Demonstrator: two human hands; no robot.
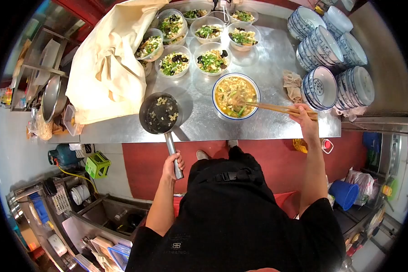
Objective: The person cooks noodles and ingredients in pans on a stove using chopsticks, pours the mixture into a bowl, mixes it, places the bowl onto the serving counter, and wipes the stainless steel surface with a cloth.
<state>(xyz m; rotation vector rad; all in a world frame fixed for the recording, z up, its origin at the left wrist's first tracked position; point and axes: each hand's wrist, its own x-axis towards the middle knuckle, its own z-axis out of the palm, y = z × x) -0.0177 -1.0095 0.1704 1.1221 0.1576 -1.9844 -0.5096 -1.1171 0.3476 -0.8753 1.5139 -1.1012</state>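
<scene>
My left hand (173,166) is closed round the metal handle of a small dark saucepan (155,119), which has pale bits of food stuck inside. The pan is over the front edge of the steel counter. In my right hand (305,119) is a pair of long wooden chopsticks (276,108). Their tips reach into a white, blue-rimmed bowl (225,96) filled with yellow-brown soup, egg and greens. Behind it stand several clear plastic bowls (214,60) holding chopped greens, black fungus and pale pieces.
Stacks of blue-and-white bowls (321,87) lean at the counter's right end beside a crumpled cloth (293,85). A large cream cloth (105,68) covers the left side. The steel counter (267,130) ends in front of me. Below are a green stool (98,164) and a blue bucket (343,195).
</scene>
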